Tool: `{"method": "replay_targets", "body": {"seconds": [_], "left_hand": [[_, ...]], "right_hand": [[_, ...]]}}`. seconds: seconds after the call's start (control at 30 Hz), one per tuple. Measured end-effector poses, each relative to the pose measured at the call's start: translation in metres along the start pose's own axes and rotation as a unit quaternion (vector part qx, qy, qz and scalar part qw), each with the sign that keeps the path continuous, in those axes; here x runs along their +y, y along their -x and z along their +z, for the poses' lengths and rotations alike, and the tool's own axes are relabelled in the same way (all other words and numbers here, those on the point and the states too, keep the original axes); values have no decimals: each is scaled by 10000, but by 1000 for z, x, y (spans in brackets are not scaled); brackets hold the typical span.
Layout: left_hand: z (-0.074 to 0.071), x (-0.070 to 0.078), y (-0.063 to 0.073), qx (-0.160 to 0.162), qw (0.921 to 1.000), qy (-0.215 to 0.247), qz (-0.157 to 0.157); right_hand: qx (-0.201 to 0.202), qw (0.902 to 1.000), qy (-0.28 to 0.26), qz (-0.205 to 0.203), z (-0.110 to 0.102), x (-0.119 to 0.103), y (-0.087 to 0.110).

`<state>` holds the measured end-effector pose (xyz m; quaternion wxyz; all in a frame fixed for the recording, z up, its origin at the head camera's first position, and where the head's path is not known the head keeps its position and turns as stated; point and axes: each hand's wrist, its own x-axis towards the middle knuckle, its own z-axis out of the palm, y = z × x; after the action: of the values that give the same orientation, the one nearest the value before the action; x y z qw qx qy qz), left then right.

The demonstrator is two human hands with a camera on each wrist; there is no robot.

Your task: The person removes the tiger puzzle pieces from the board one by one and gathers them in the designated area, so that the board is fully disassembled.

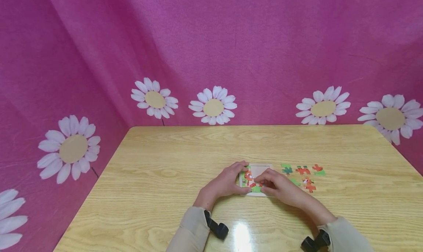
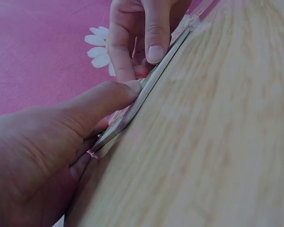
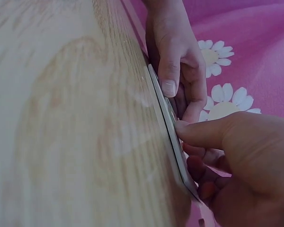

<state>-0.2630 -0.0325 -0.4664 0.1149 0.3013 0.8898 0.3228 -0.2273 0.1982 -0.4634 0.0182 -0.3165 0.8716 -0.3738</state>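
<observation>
A small jigsaw tray (image 1: 257, 194) with a pale rim lies on the table, partly filled along its left and near sides with orange and green puzzle pieces (image 1: 248, 176). My left hand (image 1: 226, 180) holds the tray's left side, thumb at the near edge and fingers at the far corner. Over the tray's near right part, my right hand (image 1: 281, 186) has its fingers curled and its thumb low, pinching a puzzle piece mostly hidden beneath them. Both thumbs stand close together along the tray's edge (image 2: 146, 92) in the left wrist view.
Right of the tray lie several loose pieces, among them a green one (image 1: 286, 169), an orange striped one (image 1: 302, 170) and one with an animal's face (image 1: 309, 185). The wooden table (image 1: 158, 164) meets a pink curtain (image 1: 264, 53) with white flowers behind.
</observation>
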Motion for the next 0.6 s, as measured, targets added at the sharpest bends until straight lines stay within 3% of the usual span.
{"method": "replay_targets", "body": {"seconds": [0.6], "left_hand": [[1,0,0,14,10000,-34,-26]], "right_hand": [[-102,9990,-166,405,-1,-6,-2]]}}
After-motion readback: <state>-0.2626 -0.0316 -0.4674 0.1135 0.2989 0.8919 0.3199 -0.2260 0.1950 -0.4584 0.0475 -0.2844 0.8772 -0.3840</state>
